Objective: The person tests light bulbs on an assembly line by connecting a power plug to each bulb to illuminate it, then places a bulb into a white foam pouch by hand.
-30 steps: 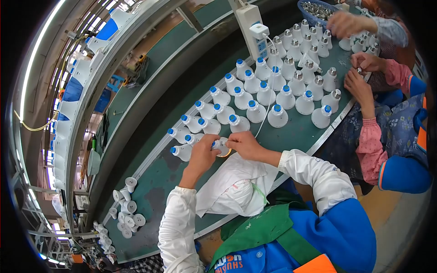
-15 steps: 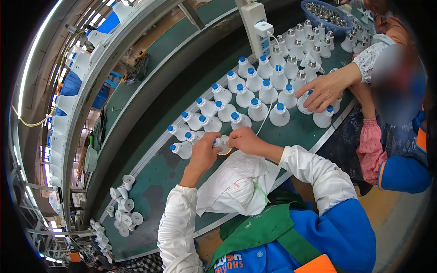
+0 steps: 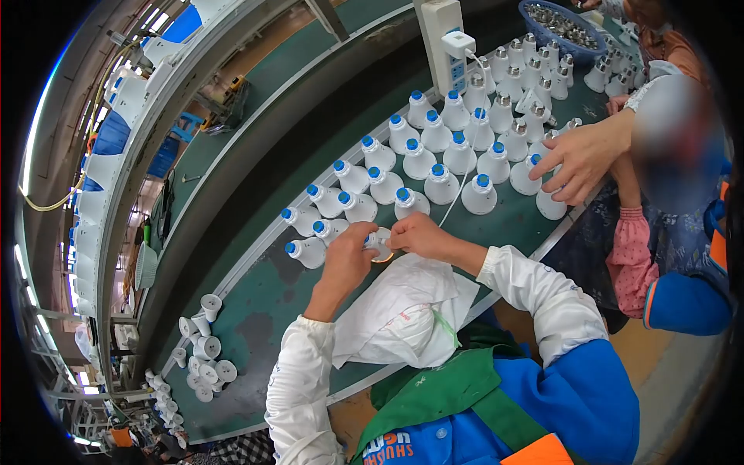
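Observation:
Between my two hands is a white light bulb housing (image 3: 377,245) with a blue-green top, its lower rim showing a yellowish edge. My left hand (image 3: 346,260) is closed around its left side. From the other side my right hand (image 3: 421,235) pinches at the housing with bent fingers; the exact contact is partly hidden. Just beyond my hands stand several upright white bulb housings (image 3: 384,186) with blue tops. A white cloth bundle (image 3: 403,318) lies below my wrists at the table edge.
A co-worker's hand (image 3: 583,159) reaches over bulbs at the right. Bulbs with metal caps (image 3: 511,84) stand farther back, near a blue basket (image 3: 562,35) of metal caps. A white cable (image 3: 467,170) runs from a power strip (image 3: 446,46). Loose white cups (image 3: 208,347) lie left.
My hands stay on the bulb housing in nearly the same pose. The co-worker's hand has shifted right and its fingers are more spread. The view has tilted slightly.

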A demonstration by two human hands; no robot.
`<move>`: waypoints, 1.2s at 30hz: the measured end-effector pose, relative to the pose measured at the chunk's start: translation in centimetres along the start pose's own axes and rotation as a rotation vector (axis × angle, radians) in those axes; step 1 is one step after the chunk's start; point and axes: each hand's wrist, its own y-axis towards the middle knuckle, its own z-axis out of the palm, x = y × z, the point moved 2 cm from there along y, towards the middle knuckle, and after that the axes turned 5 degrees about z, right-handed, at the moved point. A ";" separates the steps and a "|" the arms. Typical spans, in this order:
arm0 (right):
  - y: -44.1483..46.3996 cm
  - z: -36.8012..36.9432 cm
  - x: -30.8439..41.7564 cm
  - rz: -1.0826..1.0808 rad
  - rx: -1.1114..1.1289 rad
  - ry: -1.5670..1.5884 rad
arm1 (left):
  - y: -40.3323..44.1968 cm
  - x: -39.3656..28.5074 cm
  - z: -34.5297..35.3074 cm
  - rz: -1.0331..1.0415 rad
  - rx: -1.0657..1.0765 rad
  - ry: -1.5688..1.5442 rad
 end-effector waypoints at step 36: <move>-0.1 0.5 -0.1 -0.219 -0.115 -0.323 | -0.1 0.3 0.1 0.016 0.015 0.064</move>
